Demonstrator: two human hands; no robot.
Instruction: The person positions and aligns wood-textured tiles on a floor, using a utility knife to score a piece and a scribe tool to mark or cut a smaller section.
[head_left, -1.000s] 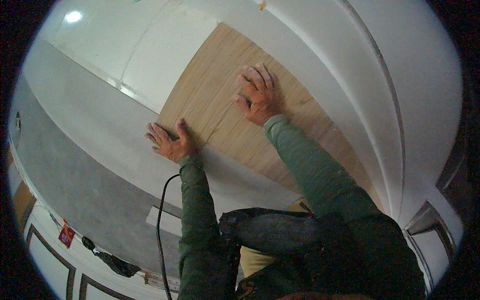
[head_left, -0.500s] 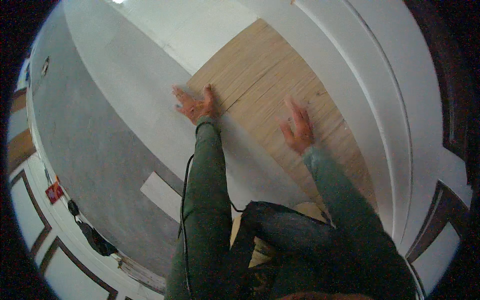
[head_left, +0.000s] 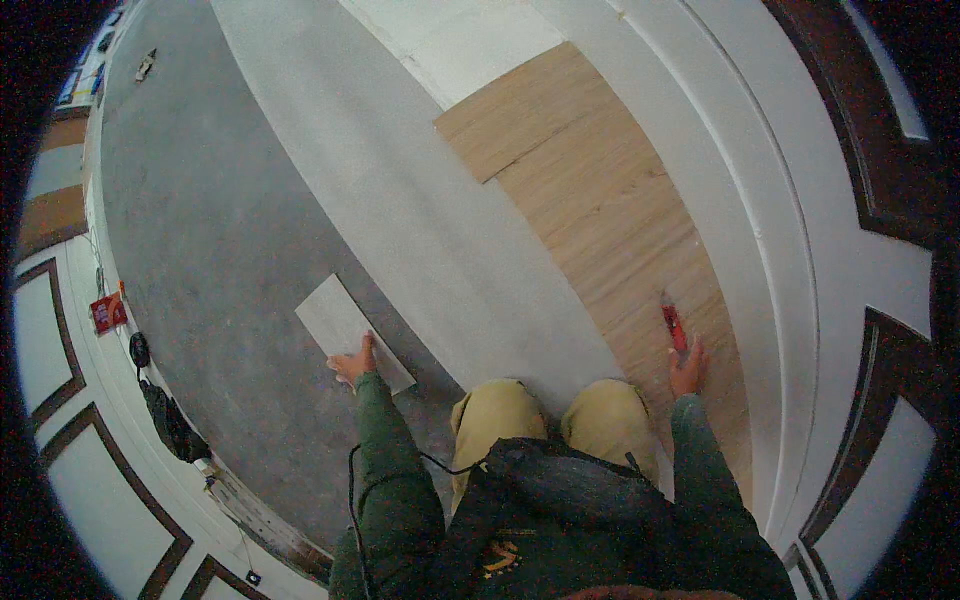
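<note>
I kneel on the floor with my tan-trousered knees [head_left: 545,420] below me. My left hand [head_left: 350,365] closes on the near edge of a short pale grey plank piece [head_left: 335,315], which lies flat on the grey floor. My right hand [head_left: 688,366] reaches out on the laid wood-look planks [head_left: 600,200], and its fingertips touch the near end of a small red hand tool [head_left: 673,326] that lies there. The fingers are not closed around the tool.
A white underlay strip [head_left: 420,200] runs between the grey floor [head_left: 200,230] and the wood planks. White skirting and wall [head_left: 790,200] curve along the right. A black cable and dark bag [head_left: 170,425] lie by the panelled wall at left, near a red tag [head_left: 103,312].
Both hands have come off the far wood planks and drawn back toward my knees. The left went to the pale plank piece, the right to the red tool. My view has tilted down.
</note>
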